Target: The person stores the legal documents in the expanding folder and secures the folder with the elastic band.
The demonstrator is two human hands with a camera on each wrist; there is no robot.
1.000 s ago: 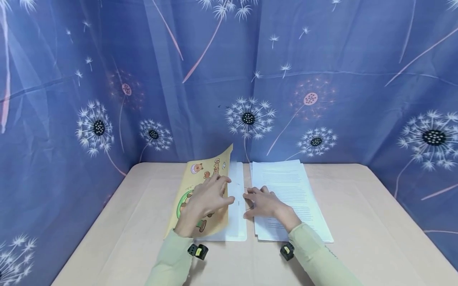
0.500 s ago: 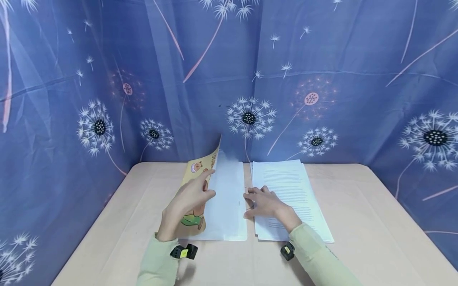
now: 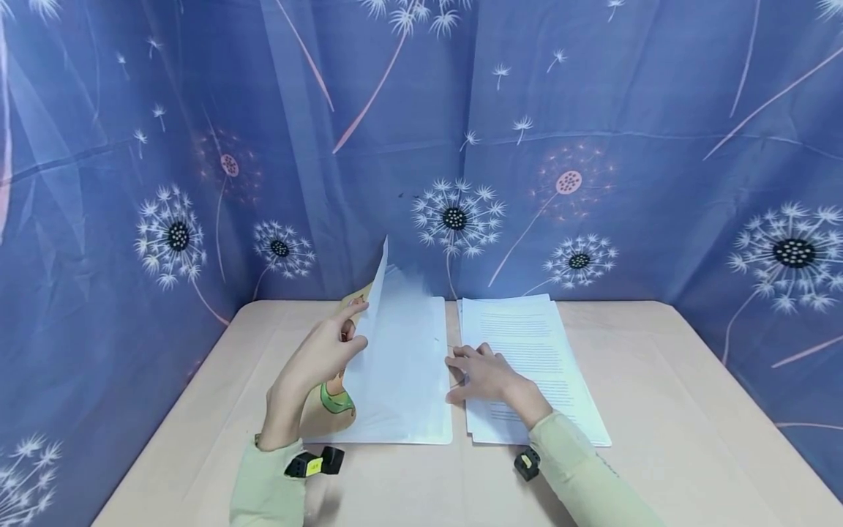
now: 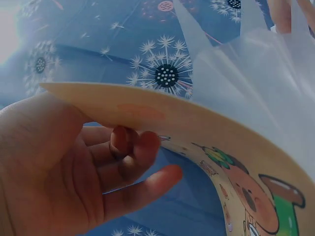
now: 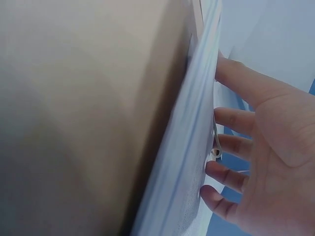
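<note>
A folder with a yellow cartoon-printed cover [image 3: 309, 424] lies on the left of the table, its cover half lifted and white, translucent sheets [image 3: 408, 366] showing. The left hand [image 3: 319, 355] holds the cover's raised edge; in the left wrist view that hand [image 4: 64, 167] has bent fingers below the curving cover [image 4: 197, 118], its thumb partly hidden. Resting at the left edge of a printed paper stack [image 3: 527, 329] is the right hand [image 3: 490, 377]. In the right wrist view the fingertips of this hand [image 5: 285, 137] touch the stack [image 5: 179, 147], fingers apart and slightly bent.
A beige table [image 3: 658, 410] bears the folder and stack side by side, with a narrow gap between them. Behind and at both sides hangs a blue dandelion-print curtain [image 3: 369, 183]. A small looped thing [image 5: 216, 151] shows beside the right fingers.
The left hand has moved left and slightly toward the near edge, swinging the cover's edge with it. More of the white sheets shows, one standing up at the cover. The right hand has stayed put.
</note>
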